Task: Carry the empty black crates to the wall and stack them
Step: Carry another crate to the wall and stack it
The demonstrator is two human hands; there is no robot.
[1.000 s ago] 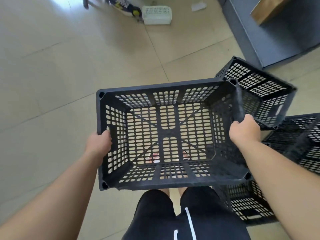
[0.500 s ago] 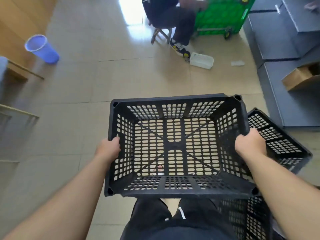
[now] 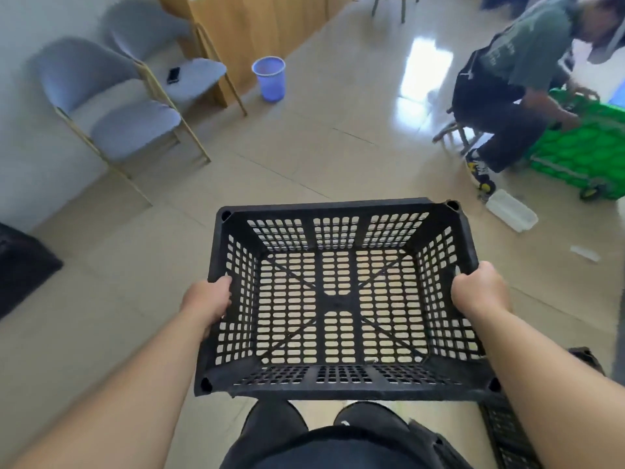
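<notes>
Held off the beige tiled floor before the person's knees, the empty black perforated plastic crate sits level. The left hand has its grip curled on the left rim, the right hand on the right. Farther off stand 2 grey padded chairs and a blue plastic bin.

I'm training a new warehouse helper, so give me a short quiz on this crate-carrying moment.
1. True or false: the black crate holds goods.
2. The left hand and right hand grip the crate's: A near and far walls; B two side walls; C base.
3. Fill in: the bin near the chairs is coloured ___.
Key: 1 false; 2 B; 3 blue.
</notes>
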